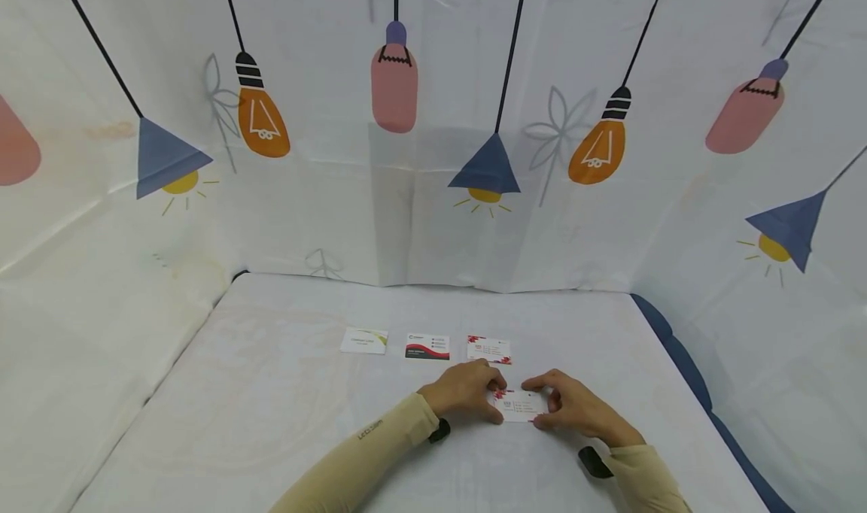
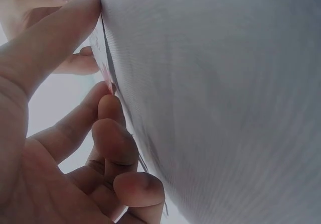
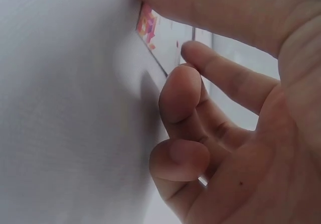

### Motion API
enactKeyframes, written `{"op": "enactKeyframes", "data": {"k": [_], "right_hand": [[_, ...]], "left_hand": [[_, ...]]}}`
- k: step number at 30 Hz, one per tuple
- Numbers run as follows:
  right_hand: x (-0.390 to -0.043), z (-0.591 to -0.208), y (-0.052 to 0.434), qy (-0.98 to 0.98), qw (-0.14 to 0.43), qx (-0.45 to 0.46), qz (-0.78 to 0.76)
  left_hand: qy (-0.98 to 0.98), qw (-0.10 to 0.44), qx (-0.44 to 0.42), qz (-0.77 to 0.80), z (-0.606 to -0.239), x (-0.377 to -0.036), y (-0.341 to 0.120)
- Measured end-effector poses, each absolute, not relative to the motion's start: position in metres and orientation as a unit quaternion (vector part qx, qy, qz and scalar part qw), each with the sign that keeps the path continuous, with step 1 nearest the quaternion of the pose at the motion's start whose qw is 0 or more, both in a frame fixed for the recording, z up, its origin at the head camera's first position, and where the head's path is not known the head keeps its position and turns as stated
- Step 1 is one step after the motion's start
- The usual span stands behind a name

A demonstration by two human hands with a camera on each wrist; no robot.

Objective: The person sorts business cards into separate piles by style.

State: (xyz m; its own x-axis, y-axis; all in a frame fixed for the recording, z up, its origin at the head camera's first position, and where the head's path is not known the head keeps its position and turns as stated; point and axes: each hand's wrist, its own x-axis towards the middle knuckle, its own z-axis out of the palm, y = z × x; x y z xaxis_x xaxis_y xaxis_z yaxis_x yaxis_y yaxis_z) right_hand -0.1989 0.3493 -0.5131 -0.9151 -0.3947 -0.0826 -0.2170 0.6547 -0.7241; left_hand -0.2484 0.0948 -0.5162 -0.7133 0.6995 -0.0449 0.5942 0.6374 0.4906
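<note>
A white business card with red floral corners (image 1: 520, 406) lies low over the white-covered table (image 1: 284, 393), near its front edge. My left hand (image 1: 500, 400) pinches its left end between thumb and fingers, and my right hand (image 1: 535, 404) pinches its right end the same way. In the left wrist view my left hand (image 2: 100, 48) has thumb and curled fingers at the card's edge (image 2: 106, 66). In the right wrist view my right hand (image 3: 163, 28) closes thumb and fingers round the card's red-patterned corner (image 3: 148, 25). I cannot tell whether it is one card or a thin stack.
Three business cards lie in a row just beyond my hands: a white and green one (image 1: 364, 341), a black, red and white one (image 1: 427, 346), and a white one with red floral corners (image 1: 489, 349). A lamp-printed cloth backdrop (image 1: 433, 159) rises behind and on both sides of the table.
</note>
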Motion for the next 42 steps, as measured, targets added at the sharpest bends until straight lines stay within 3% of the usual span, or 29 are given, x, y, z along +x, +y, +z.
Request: {"op": "enactKeyframes", "data": {"k": [17, 42], "right_hand": [[-0.199, -0.515, 0.349, 0.916, 0.126, -0.147, -0.351], [-0.199, -0.521, 0.341, 0.928, 0.07, -0.097, -0.354]], "left_hand": [[0.892, 0.105, 0.373, 0.234, -0.515, -0.249, 0.093], [0.878, 0.093, 0.373, 0.284, -0.516, -0.256, 0.088]]}}
